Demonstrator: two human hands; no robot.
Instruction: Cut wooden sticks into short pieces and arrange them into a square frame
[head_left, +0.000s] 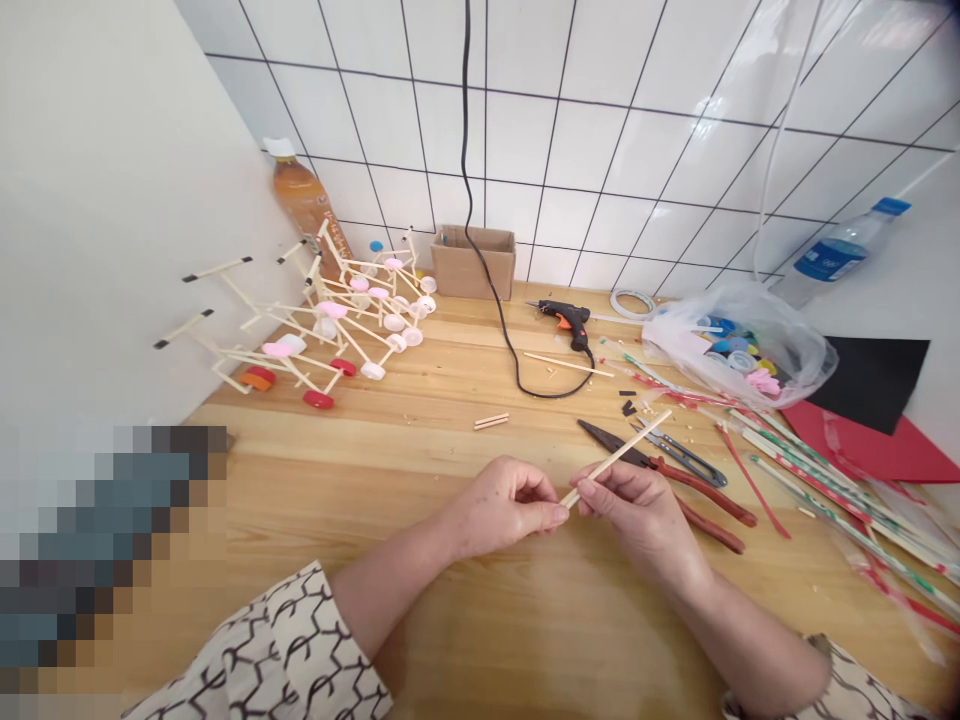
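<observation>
Across your wooden workbench [450,420], against a white tiled wall [570,150], stick frames on bottle-cap wheels [352,320] stand at the far left, seemingly parked clear of your working space. A hot glue gun [566,322], a plastic bag of bottle caps [739,345] and red-handled pliers [709,490] lie to the right, apparently kept within reach. Your hands are close together over bare wood: your right hand [637,520] pinches a thin wooden stick [630,447] at a slant, while your left hand [502,510] curls at its lower end, though you cannot tell whether it grips.
</observation>
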